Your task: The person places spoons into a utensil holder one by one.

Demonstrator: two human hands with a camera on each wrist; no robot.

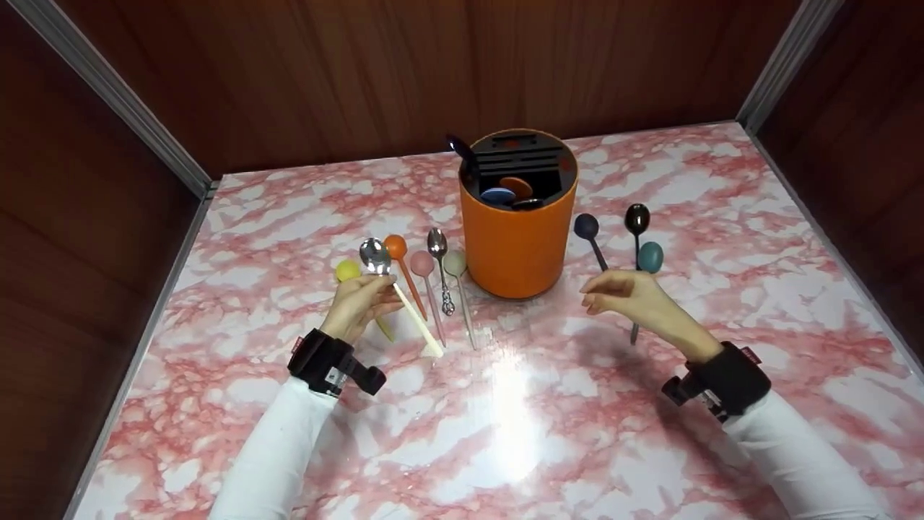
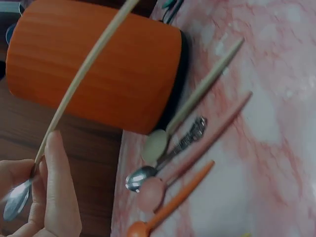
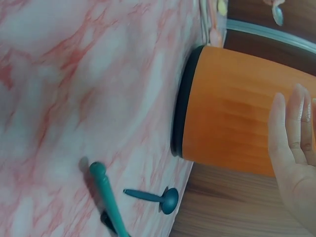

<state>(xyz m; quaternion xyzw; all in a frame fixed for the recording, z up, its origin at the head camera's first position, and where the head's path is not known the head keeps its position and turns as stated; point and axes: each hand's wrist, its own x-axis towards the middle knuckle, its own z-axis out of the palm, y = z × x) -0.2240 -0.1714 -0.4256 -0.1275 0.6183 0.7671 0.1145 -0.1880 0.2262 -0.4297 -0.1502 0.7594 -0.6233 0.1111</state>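
Observation:
My left hand (image 1: 352,307) pinches a spoon (image 1: 375,255) with a shiny metal bowl and a cream handle, near where the two join. The spoon is raised above the table, its handle slanting toward the front right. Below and around that hand lie a yellow spoon (image 1: 347,270), an orange spoon (image 1: 395,247) and a pink spoon (image 1: 422,264). To the right of the orange holder (image 1: 514,249), my right hand (image 1: 635,297) hovers with fingers loosely bent and nothing in them. A teal spoon (image 1: 650,256) lies behind it, partly covered by the hand.
Between pink spoon and holder lie an ornate silver spoon (image 1: 437,243) and a beige spoon (image 1: 455,263). A dark blue spoon (image 1: 587,227) and a black spoon (image 1: 637,219) lie right of the holder, which contains several utensils. Wooden panels (image 1: 404,72) enclose the marbled table (image 1: 577,455).

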